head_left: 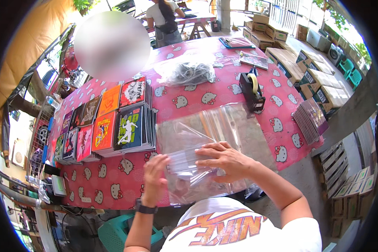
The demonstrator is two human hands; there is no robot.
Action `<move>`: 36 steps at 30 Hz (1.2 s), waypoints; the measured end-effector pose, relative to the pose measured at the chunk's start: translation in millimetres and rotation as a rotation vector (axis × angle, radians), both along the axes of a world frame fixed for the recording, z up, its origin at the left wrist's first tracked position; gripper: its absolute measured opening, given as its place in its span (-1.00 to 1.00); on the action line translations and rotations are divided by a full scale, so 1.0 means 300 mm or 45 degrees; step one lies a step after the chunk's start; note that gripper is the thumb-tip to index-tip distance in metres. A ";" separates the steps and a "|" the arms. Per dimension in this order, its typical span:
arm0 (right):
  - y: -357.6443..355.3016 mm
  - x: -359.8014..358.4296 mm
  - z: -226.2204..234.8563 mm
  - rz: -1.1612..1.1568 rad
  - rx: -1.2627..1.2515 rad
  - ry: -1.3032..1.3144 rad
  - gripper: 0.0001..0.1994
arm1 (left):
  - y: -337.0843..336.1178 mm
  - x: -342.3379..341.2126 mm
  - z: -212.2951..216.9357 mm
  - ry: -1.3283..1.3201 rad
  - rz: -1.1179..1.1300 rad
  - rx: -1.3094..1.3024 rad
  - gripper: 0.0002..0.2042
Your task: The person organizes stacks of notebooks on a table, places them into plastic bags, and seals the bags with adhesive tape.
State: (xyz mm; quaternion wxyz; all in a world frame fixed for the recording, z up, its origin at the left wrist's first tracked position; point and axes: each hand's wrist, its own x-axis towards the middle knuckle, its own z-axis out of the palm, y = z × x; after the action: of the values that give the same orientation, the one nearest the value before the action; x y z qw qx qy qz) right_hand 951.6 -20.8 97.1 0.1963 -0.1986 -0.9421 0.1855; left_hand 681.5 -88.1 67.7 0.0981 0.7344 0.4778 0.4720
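A stack of clear plastic sleeves (214, 134) lies on the pink patterned tablecloth (189, 98) in front of me. My right hand (222, 158) rests flat on a smaller bundle of clear sleeves (185, 163) on top of that stack. My left hand (154, 178), with a black watch on the wrist, stands edge-on against the bundle's left side, fingers slightly curled. Neither hand is closed around anything.
Rows of colourful notebook stacks (113, 122) fill the table's left. A black tape dispenser (252, 90) stands beyond the sleeves, a crumpled plastic bag (187, 71) further back, another notebook stack (310, 119) at the right edge. Cardboard boxes (319, 80) are piled right. A person (166, 19) stands far back.
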 end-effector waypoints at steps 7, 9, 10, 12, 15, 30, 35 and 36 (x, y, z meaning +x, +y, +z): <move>0.014 0.017 0.020 0.029 -0.062 -0.343 -0.25 | 0.007 -0.012 -0.023 0.485 -0.248 -0.177 -0.23; 0.008 0.018 0.020 0.043 -0.095 -0.383 -0.22 | 0.001 -0.011 0.008 0.460 -0.378 -0.337 -0.21; 0.006 0.016 0.029 0.056 -0.093 -0.425 -0.17 | 0.013 -0.009 0.021 0.456 -0.388 -0.357 -0.21; -0.003 0.009 0.030 0.079 -0.091 -0.466 -0.12 | 0.040 -0.004 0.053 0.561 -0.571 -0.435 -0.22; -0.002 -0.008 0.039 0.091 -0.056 -0.404 -0.11 | 0.063 0.002 0.082 0.665 -0.652 -0.441 -0.24; 0.488 0.268 -0.355 -0.701 -1.075 0.704 -0.69 | 0.062 0.071 0.084 0.751 -0.532 -0.377 -0.29; 0.737 0.658 -0.412 -1.792 -0.016 0.877 -0.76 | 0.044 0.081 0.078 0.735 -0.463 -0.356 -0.33; 0.773 0.722 -0.441 -1.860 -0.253 0.653 -0.70 | 0.048 0.082 0.075 0.728 -0.474 -0.363 -0.33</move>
State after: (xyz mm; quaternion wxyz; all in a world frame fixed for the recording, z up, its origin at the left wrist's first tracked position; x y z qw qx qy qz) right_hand 1168.1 211.0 -35.2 0.4616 -0.7362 -0.4767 0.1327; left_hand 706.0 -73.6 90.3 0.1462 0.8898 0.4052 0.1506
